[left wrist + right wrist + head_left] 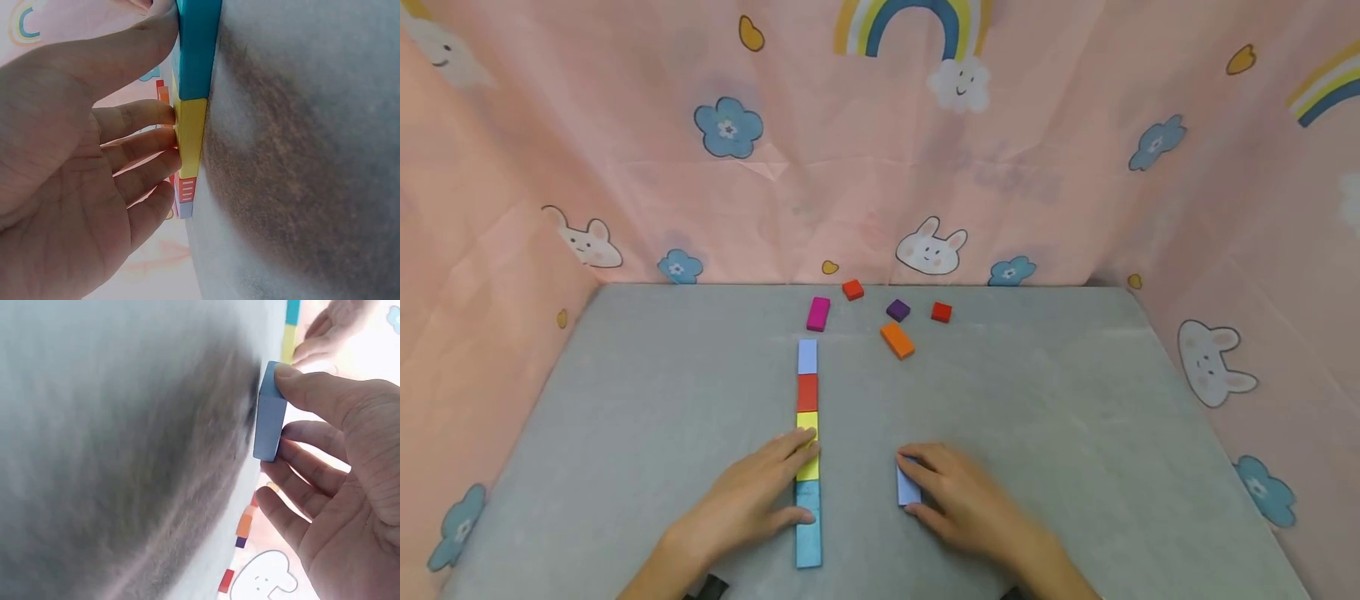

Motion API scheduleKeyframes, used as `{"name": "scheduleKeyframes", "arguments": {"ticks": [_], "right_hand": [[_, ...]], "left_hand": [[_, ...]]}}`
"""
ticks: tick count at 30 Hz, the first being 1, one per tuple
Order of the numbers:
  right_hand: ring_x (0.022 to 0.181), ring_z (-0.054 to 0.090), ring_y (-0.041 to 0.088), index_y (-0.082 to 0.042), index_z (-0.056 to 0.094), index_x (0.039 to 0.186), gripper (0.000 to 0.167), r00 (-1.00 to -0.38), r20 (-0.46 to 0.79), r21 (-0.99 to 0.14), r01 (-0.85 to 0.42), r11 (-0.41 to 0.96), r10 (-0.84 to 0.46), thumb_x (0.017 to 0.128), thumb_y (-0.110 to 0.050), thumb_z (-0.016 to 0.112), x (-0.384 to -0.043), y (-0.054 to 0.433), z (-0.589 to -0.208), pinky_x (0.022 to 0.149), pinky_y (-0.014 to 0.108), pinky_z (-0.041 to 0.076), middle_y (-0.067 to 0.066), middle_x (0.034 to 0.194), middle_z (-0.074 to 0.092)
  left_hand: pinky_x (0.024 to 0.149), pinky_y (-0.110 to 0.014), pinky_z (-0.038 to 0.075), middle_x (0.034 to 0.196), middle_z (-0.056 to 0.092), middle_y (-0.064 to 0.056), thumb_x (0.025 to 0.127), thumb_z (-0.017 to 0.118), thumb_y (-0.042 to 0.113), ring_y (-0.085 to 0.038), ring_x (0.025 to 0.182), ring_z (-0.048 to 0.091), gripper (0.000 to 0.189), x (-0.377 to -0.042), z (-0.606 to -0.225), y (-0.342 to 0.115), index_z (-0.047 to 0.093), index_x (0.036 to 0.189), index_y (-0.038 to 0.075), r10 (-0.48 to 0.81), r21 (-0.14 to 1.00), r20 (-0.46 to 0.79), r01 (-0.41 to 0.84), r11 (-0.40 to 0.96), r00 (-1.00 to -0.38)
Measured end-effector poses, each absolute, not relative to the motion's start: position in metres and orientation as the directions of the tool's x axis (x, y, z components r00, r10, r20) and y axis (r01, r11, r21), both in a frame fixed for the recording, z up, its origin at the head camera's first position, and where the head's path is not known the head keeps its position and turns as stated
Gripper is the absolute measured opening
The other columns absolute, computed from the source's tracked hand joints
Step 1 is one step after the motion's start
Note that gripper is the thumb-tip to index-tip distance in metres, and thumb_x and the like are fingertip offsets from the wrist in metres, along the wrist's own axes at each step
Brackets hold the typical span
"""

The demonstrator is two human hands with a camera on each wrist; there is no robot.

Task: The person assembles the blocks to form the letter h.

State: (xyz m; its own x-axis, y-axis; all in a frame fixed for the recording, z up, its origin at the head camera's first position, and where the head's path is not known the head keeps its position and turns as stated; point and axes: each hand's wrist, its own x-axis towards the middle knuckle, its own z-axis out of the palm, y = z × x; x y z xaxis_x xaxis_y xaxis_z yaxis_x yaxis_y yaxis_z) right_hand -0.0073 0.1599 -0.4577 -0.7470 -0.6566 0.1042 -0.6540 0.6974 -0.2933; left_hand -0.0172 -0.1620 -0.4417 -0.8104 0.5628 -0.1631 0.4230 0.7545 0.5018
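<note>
A straight row of blocks runs away from me along the table: a teal block (808,546) nearest, then a yellow block (807,472), a red block (807,392) and a light blue block (807,357) at the far end. My left hand (741,498) lies over the row from its left side, fingertips touching the yellow part and thumb on the teal part. To the right of the row, my right hand (973,504) pinches a separate light blue rectangular block (270,428) between thumb and fingers, on or just above the table.
Loose blocks lie towards the back: a magenta one (818,314), a small red one (853,289), a purple one (898,310), another red one (942,312) and an orange one (897,341). A pink patterned cloth (850,200) borders the grey table (1060,400) behind and on both sides.
</note>
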Motion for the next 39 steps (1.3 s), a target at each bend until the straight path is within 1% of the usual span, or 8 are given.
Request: {"name": "scheduleKeyframes", "arguments": {"ticks": [4, 9, 15, 20, 25, 28, 35, 39], "right_hand": [[0.130, 0.063, 0.020, -0.006, 0.065, 0.144, 0.056, -0.754, 0.096, -0.328, -0.640, 0.695, -0.649, 0.096, -0.031, 0.080, 0.003, 0.161, -0.455, 0.106, 0.042, 0.058, 0.002, 0.144, 0.065], [0.130, 0.063, 0.018, -0.007, 0.064, 0.145, 0.056, -0.756, 0.067, -0.326, -0.633, 0.702, -0.651, 0.096, -0.031, 0.079, 0.011, 0.164, -0.455, 0.106, 0.042, 0.058, 0.001, 0.144, 0.064], [0.128, 0.064, 0.016, -0.007, 0.065, 0.145, 0.057, -0.749, 0.091, -0.327, -0.645, 0.691, -0.656, 0.096, -0.033, 0.080, 0.021, 0.168, -0.459, 0.102, 0.040, 0.060, 0.000, 0.144, 0.064], [0.127, 0.064, 0.015, -0.008, 0.063, 0.146, 0.055, -0.764, 0.025, -0.360, -0.608, 0.707, -0.644, 0.099, -0.034, 0.076, 0.024, 0.168, -0.458, 0.103, 0.040, 0.060, -0.002, 0.145, 0.062], [0.129, 0.063, 0.016, -0.009, 0.063, 0.147, 0.054, -0.777, -0.030, -0.382, -0.573, 0.725, -0.629, 0.101, -0.036, 0.074, 0.029, 0.166, -0.459, 0.105, 0.040, 0.059, -0.003, 0.148, 0.061], [0.130, 0.062, 0.016, -0.008, 0.062, 0.148, 0.055, -0.771, -0.030, -0.392, -0.576, 0.717, -0.636, 0.102, -0.037, 0.072, 0.033, 0.165, -0.463, 0.106, 0.039, 0.059, -0.003, 0.149, 0.060], [0.130, 0.063, 0.015, -0.007, 0.063, 0.146, 0.055, -0.782, 0.018, -0.414, -0.573, 0.707, -0.623, 0.100, -0.033, 0.075, 0.033, 0.168, -0.464, 0.104, 0.038, 0.060, -0.004, 0.149, 0.059], [0.131, 0.063, 0.015, -0.007, 0.062, 0.147, 0.055, -0.783, -0.020, -0.422, -0.557, 0.716, -0.621, 0.101, -0.034, 0.074, 0.031, 0.168, -0.460, 0.105, 0.039, 0.060, -0.004, 0.149, 0.059]], "left_hand": [[0.122, -0.054, 0.045, 0.167, 0.046, -0.012, 0.086, 0.088, 0.035, -0.036, 0.154, 0.045, 0.083, -0.018, -0.441, -0.161, 0.052, 0.155, 0.005, 0.561, 0.505, -0.164, 0.419, 0.755, -0.812], [0.123, -0.055, 0.044, 0.167, 0.045, -0.012, 0.087, 0.087, 0.036, -0.035, 0.155, 0.044, 0.082, -0.020, -0.441, -0.160, 0.052, 0.155, 0.005, 0.570, 0.503, -0.160, 0.431, 0.750, -0.806], [0.123, -0.054, 0.044, 0.167, 0.046, -0.012, 0.086, 0.088, 0.036, -0.034, 0.155, 0.044, 0.083, -0.021, -0.442, -0.157, 0.052, 0.155, 0.005, 0.575, 0.502, -0.178, 0.429, 0.751, -0.799], [0.123, -0.054, 0.044, 0.167, 0.046, -0.011, 0.087, 0.088, 0.036, -0.034, 0.155, 0.044, 0.083, -0.020, -0.444, -0.157, 0.052, 0.155, 0.005, 0.574, 0.507, -0.179, 0.425, 0.750, -0.799], [0.123, -0.054, 0.044, 0.166, 0.047, -0.012, 0.086, 0.089, 0.035, -0.034, 0.154, 0.045, 0.083, -0.018, -0.445, -0.160, 0.053, 0.154, 0.005, 0.568, 0.502, -0.175, 0.423, 0.754, -0.804], [0.123, -0.054, 0.044, 0.165, 0.048, -0.012, 0.085, 0.090, 0.034, -0.035, 0.153, 0.046, 0.082, -0.016, -0.445, -0.163, 0.054, 0.153, 0.004, 0.571, 0.485, -0.161, 0.439, 0.756, -0.805], [0.122, -0.054, 0.045, 0.166, 0.047, -0.011, 0.086, 0.088, 0.036, -0.033, 0.153, 0.046, 0.082, -0.016, -0.444, -0.165, 0.054, 0.154, 0.005, 0.585, 0.480, -0.129, 0.466, 0.744, -0.801], [0.120, -0.055, 0.046, 0.165, 0.048, -0.012, 0.085, 0.089, 0.035, -0.034, 0.153, 0.047, 0.082, -0.017, -0.443, -0.165, 0.054, 0.153, 0.005, 0.580, 0.483, -0.130, 0.459, 0.746, -0.804]]}}
